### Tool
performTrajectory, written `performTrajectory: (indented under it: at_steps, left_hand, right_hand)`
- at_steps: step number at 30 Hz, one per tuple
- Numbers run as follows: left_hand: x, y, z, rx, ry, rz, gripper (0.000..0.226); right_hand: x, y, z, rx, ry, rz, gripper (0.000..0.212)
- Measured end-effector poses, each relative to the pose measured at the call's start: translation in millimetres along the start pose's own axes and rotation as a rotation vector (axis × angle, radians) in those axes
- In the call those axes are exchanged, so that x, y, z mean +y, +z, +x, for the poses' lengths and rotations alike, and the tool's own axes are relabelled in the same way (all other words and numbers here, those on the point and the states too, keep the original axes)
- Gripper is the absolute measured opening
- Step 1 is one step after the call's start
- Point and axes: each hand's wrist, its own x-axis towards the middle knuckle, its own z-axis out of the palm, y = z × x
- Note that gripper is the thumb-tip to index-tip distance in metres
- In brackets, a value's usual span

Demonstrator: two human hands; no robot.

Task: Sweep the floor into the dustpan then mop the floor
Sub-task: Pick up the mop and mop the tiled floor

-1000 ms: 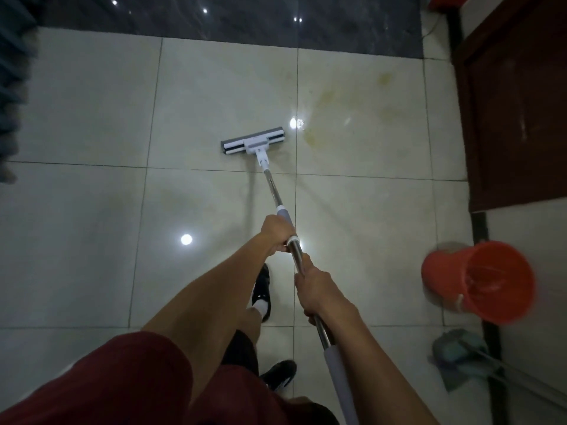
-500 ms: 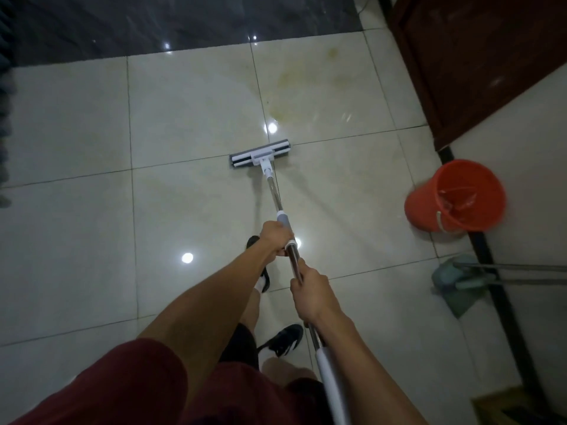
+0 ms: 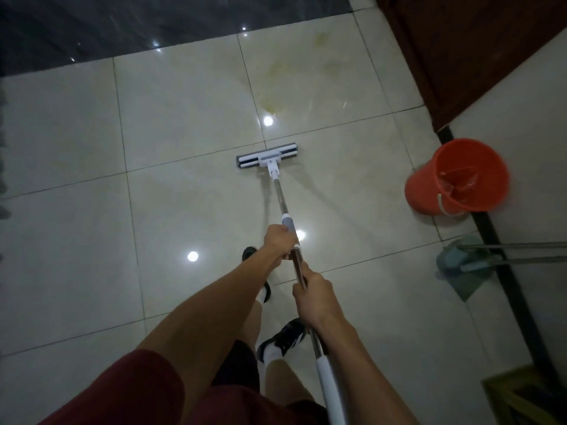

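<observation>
I hold a flat mop with both hands. Its grey and white head (image 3: pixel 266 156) lies flat on the pale tiled floor (image 3: pixel 184 124), just behind a grout line. The metal pole (image 3: pixel 279 197) runs back toward me. My left hand (image 3: pixel 277 242) grips the pole at its grey collar. My right hand (image 3: pixel 313 297) grips the pole lower down, above the white sleeve. A yellowish stain (image 3: pixel 285 84) marks the tile beyond the mop head.
An orange bucket (image 3: pixel 457 176) stands at the right by the wall. A teal dustpan (image 3: pixel 463 268) with metal handles lies below it. A dark wooden door (image 3: pixel 466 41) is at top right, a dark floor strip (image 3: pixel 153 23) at the top. My shoes (image 3: pixel 285 338) are under my arms.
The mop head has been drawn back toward me across the grout line, away from the yellow stain. My view has swung, so the bucket and dustpan sit higher at the right.
</observation>
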Motion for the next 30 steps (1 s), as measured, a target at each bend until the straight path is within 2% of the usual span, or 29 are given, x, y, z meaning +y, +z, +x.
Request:
performTrajectory:
  at_steps: [6, 13, 17, 20, 23, 30]
  left_hand:
    - [27.5, -3.5, 36.5, 0.005, -0.038, -0.075, 0.012]
    - [102.2, -37.6, 103.4, -0.002, -0.027, -0.112, 0.003]
    - [150.1, -59.9, 144.8, -0.084, 0.007, -0.096, 0.027]
    - [183.9, -76.3, 173.2, -0.108, 0.009, -0.127, 0.024]
    - [221.2, -89.4, 196.1, -0.120, 0.004, -0.133, 0.041]
    - [306.9, -116.0, 261.5, -0.085, -0.019, -0.123, 0.041]
  right_hand:
    - [-23.9, -8.6, 39.8, 0.024, 0.026, 0.005, 0.050]
    - [-92.1, -29.2, 120.0, 0.040, 0.022, -0.020, 0.048]
    - [-138.7, -46.6, 167.6, 0.046, 0.041, -0.051, 0.046]
    - [-174.0, -57.3, 197.0, 0.043, 0.068, -0.047, 0.046]
    - [-206.7, -68.9, 226.4, 0.052, 0.053, -0.046, 0.047]
    - [-278.6, -107.9, 300.5, 0.029, 0.025, -0.052, 0.046]
